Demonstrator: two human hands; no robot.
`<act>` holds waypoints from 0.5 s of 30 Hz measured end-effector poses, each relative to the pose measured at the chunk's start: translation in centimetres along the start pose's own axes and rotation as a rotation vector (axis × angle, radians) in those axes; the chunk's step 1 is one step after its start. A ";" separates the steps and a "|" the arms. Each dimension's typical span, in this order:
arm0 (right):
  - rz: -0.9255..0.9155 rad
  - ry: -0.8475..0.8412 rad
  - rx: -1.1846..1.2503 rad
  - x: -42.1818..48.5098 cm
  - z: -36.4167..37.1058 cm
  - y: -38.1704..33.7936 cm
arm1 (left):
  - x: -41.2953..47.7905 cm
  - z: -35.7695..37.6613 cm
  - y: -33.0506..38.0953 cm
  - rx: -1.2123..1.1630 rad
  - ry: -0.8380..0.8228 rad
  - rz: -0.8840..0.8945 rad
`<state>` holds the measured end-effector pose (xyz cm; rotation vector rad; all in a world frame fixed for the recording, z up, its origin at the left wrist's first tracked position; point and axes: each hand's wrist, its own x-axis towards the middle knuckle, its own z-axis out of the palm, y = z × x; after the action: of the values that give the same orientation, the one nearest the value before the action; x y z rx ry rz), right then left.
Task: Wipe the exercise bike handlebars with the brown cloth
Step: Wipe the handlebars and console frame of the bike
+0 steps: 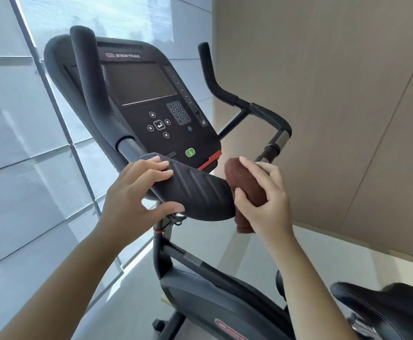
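Left hand (136,192): curled round the handlebar pad (195,192).
Right hand (262,200): clutching the brown cloth (242,177), at the pad's three o'clock end.

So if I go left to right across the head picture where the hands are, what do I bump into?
Window → left hand → black pad → cloth → right hand → wall.

Bare forearms (65,278); fingers (258,174) with rounded nails (243,159)
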<state>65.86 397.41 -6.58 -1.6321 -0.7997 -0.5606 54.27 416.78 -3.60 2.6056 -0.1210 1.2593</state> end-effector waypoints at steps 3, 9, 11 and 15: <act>-0.022 0.146 0.024 -1.4 0.8 -1.0 | 0.0 0.2 0.1 -0.007 -0.005 -0.010; -0.194 0.148 0.038 -2.4 1.3 -1.1 | 0.1 0.4 0.2 -0.026 0.019 -0.029; -0.212 0.166 0.003 -1.6 0.5 0.3 | 0.2 0.5 0.2 -0.030 0.022 -0.022; -0.036 0.225 0.002 -0.6 -0.1 2.0 | 0.3 0.7 -0.2 -0.020 0.034 0.007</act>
<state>67.00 396.98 -8.31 -1.5229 -0.6642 -0.7538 55.01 416.86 -3.77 2.5684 -0.1358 1.2971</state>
